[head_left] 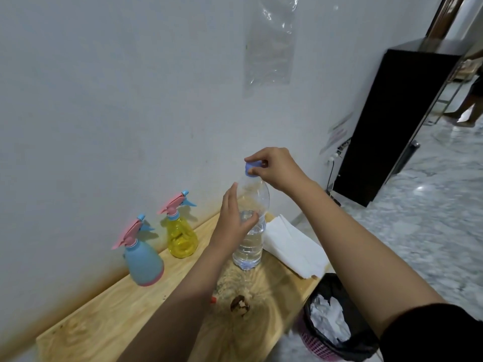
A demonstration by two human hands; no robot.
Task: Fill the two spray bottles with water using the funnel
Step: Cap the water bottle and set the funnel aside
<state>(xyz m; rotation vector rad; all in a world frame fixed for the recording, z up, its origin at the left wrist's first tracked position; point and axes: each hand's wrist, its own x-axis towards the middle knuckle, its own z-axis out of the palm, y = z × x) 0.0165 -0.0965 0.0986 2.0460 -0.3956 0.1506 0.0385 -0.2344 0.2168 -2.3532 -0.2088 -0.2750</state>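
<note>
A clear plastic water bottle [249, 241], about half full, stands on the wooden table [109, 309]. My left hand [234, 218] grips its middle. My right hand [274, 165] pinches the blue cap [251, 170] on top of the bottle. Two spray bottles stand by the wall with their pink and blue trigger heads on: a blue one [142, 259] on the left and a yellow see-through one [181, 233] to its right. No funnel shows clearly; a small orange piece [213, 299] peeks out beside my left forearm.
Folded white paper towels [292, 246] lie on the table's right end. A bin with a black liner [337, 320] holding crumpled paper stands below that end. A black cabinet [386, 126] stands against the wall farther right. A person's legs [470, 105] show far right.
</note>
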